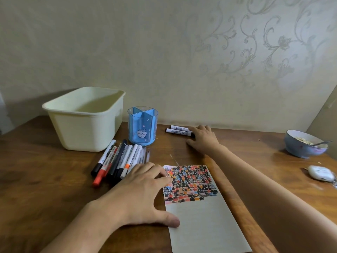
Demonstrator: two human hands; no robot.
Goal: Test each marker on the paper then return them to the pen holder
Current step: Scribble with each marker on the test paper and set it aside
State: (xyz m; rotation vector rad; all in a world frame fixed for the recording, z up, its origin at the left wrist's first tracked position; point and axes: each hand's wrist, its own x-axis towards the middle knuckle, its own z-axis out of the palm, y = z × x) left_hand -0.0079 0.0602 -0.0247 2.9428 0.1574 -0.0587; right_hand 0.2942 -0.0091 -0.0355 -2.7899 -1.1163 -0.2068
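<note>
Resting flat, left hand (138, 194) with fingers spread steadies the paper (197, 207); right hand (202, 138), fingers loose, touches two markers (177, 130).

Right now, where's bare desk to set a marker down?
Free: the strip between pen holder, the two markers by the right hand, and the paper; also between right forearm and bowl. Crowded: marker pile under the left hand, beside the tub.
</note>
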